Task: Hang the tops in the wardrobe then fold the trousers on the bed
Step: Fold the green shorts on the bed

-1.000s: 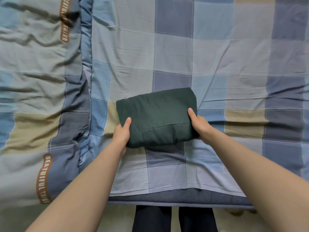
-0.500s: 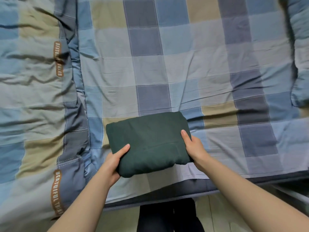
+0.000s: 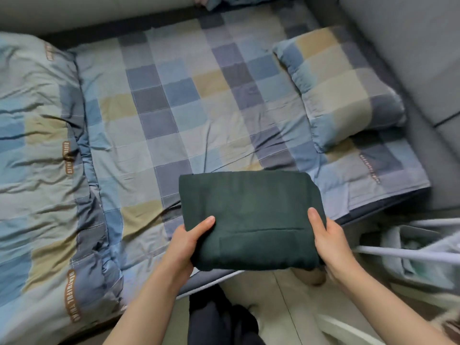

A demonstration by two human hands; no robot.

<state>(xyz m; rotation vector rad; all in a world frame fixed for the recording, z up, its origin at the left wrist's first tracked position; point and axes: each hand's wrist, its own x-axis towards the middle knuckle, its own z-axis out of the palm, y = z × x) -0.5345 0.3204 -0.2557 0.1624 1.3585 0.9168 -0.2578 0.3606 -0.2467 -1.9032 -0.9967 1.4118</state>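
Trousers point(image 3: 249, 215), folded into a thick dark-green bundle, are held over the near edge of the bed point(image 3: 174, 108), the left hand point(image 3: 184, 245) and right hand point(image 3: 328, 242) each gripping one side, thumb on top. They look soft, light and floppy, so support from both sides should keep the folds from slumping open.

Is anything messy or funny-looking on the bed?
Nothing is spilled or broken. The folded green trousers are neat, held at both ends by the left hand and right hand. Only the quilt on the left lies bunched and wrinkled, and the pillow sits at a slant.
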